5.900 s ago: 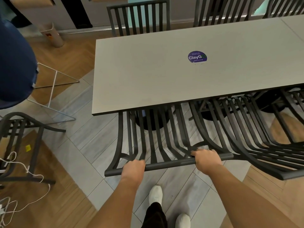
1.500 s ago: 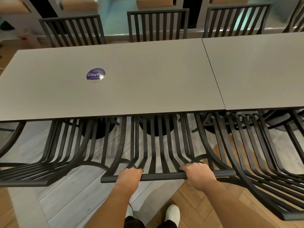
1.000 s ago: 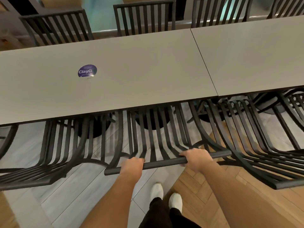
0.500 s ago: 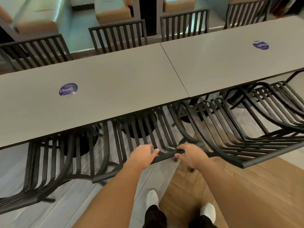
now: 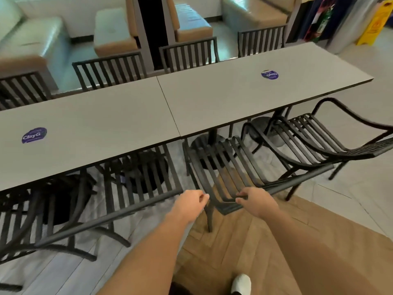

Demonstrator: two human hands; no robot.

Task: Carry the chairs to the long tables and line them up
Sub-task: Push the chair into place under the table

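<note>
Below my head camera, both hands hover over the gap between two black slatted chairs. My left hand has fingers loosely curled and holds nothing; it sits just off the right end of the top rail of the near-left chair. My right hand has fingers hooked at the left end of the top rail of the middle chair; I cannot tell if it actually grips the rail or only touches it (blur there).

Both chairs are tucked with seats under the near edge of the long grey worktop, made of two tops butted together, seam running between them. A third chair with curved armrests stands further right, seat partly under the right-hand top, angled a bit. More slatted chair backs line the far side.

Labels: round purple sticker on the left top reads "ClayG" in white, smaller lines unreadable. A second purple sticker on the right top, text too blurred to read.

Behind: tan and pale-green booth seats. Yellow floor sign top right, its marking unreadable. Floor is grey tile under the worktop, wood herringbone under me. One white shoe at bottom.
</note>
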